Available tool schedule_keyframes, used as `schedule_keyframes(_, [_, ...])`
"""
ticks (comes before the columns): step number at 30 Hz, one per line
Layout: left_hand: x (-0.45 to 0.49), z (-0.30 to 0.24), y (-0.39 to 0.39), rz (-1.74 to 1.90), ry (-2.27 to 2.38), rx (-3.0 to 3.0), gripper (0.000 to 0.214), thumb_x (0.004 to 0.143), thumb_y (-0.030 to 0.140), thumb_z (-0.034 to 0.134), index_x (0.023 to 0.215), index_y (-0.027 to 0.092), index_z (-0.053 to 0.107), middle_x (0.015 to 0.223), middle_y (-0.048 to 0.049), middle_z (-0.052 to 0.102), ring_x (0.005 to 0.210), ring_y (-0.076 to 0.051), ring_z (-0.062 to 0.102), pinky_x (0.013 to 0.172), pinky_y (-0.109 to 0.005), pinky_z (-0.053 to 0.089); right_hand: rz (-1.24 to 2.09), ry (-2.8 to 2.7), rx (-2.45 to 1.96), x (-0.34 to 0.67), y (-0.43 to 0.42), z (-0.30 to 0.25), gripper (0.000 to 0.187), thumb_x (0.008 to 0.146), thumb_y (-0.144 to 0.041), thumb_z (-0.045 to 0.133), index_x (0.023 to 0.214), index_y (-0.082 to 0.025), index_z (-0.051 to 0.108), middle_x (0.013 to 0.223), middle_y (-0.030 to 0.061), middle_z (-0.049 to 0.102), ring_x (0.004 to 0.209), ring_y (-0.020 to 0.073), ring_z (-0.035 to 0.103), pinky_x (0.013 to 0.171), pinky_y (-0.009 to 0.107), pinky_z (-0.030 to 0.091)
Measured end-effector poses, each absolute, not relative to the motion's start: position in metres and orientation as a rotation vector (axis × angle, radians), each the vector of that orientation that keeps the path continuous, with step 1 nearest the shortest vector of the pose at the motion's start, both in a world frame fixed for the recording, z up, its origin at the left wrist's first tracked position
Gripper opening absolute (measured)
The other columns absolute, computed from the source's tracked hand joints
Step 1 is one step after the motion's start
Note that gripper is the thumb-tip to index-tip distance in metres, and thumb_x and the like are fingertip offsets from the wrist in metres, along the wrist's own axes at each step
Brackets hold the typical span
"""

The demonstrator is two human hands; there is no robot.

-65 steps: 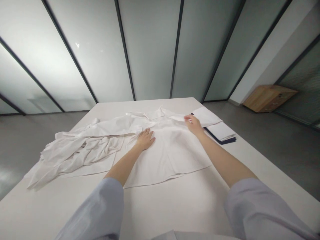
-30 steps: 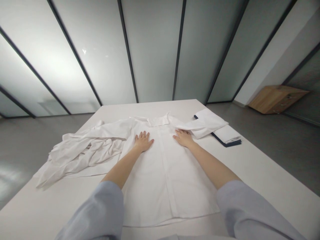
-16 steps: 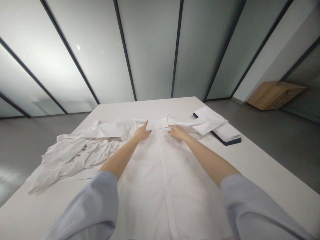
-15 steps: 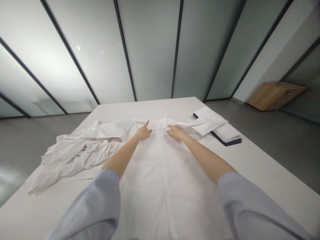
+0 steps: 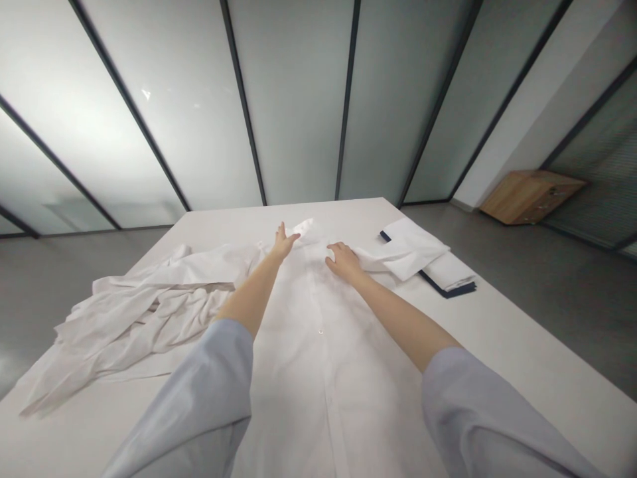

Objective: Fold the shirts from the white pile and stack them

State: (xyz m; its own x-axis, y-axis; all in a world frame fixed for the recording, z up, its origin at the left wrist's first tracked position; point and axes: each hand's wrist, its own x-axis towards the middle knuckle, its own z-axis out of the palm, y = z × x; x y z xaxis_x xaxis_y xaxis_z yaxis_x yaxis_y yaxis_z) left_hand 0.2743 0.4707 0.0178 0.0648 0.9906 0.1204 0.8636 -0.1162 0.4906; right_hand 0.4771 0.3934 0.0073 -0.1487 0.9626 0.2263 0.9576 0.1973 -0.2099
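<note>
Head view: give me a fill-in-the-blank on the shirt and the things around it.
The right hand rests on the ____ shirt.
Bunched white fabric lies on the person's ____ side of the shirt.
Folded white cloth with dark edging lies on the person's ____ side of the table.

Missing words: white, left, right.

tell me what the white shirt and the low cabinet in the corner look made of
The white shirt looks like matte woven cotton or a cotton blend, judging by its soft creases and drape; the exact fibre can't be told. The low cabinet looks like wood or wood veneer, with a warm, lightly finished grain.
</note>
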Motion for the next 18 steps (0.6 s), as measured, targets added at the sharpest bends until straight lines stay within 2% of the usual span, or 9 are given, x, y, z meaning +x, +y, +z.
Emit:
schedule_keyframes(2, [0.278,0.012,0.458,0.472,1.863,2.150,0.074,0.088,0.044,0.046,0.151,0.016,0.018,0.158,-0.0120,0.022,0.145,-0.026,0.019,0.112,-0.038,0.027,0.012,-2.198,-1.749,0.485,0.385,0.006,0.041,0.090,-0.027,0.044,0.128,-0.017,0.054,0.129,0.0114,0.054,0.117,0.0233,0.049,0.101,0.033,0.036])
schedule_keyframes(4, [0.283,0.004,0.439,0.311,1.829,2.262,0.073,0.086,0.043,0.050,0.149,0.016,0.026,0.158,-0.0122,0.022,0.145,-0.028,0.018,0.114,-0.040,0.023,-0.013,-2.217,-1.671,0.494,0.375,0.005,0.038,0.089,-0.025,0.045,0.124,-0.016,0.057,0.126,0.0111,0.056,0.116,0.0228,0.049,0.102,0.033,0.034])
schedule_keyframes(8, [0.287,-0.012,0.397,0.142,1.786,2.477,0.065,0.088,0.047,0.046,0.145,0.018,0.034,0.156,-0.0124,0.025,0.144,-0.030,0.019,0.114,-0.045,0.022,-0.001,-2.290,-1.485,0.517,0.348,-0.002,0.035,0.088,-0.024,0.045,0.118,-0.017,0.061,0.120,0.0108,0.060,0.114,0.0241,0.051,0.102,0.038,0.035])
schedule_keyframes(11, [0.287,-0.018,0.369,0.090,1.824,2.484,0.064,0.088,0.055,0.040,0.141,0.019,0.039,0.154,-0.0134,0.031,0.143,-0.033,0.021,0.112,-0.053,0.022,0.086,-2.361,-1.501,0.530,0.323,-0.015,0.036,0.090,-0.029,0.045,0.121,-0.018,0.060,0.123,0.0114,0.060,0.117,0.0239,0.051,0.103,0.038,0.035])
schedule_keyframes(15, [0.286,-0.023,0.348,0.015,1.896,2.350,0.074,0.085,0.069,0.030,0.144,0.024,0.036,0.155,-0.0147,0.027,0.142,-0.039,0.019,0.105,-0.066,0.022,0.105,-2.370,-1.861,0.534,0.308,-0.032,0.053,0.093,-0.048,0.041,0.138,-0.019,0.048,0.147,0.0149,0.041,0.135,0.0302,0.035,0.108,0.046,0.028])
schedule_keyframes(18, [0.284,-0.026,0.350,0.003,1.917,2.303,0.079,0.084,0.073,0.025,0.147,0.026,0.031,0.158,-0.0129,0.019,0.143,-0.040,0.014,0.106,-0.068,0.018,0.095,-2.342,-2.015,0.529,0.316,-0.036,0.060,0.094,-0.055,0.032,0.144,-0.022,0.039,0.155,0.0135,0.029,0.141,0.0319,0.025,0.111,0.051,0.021])
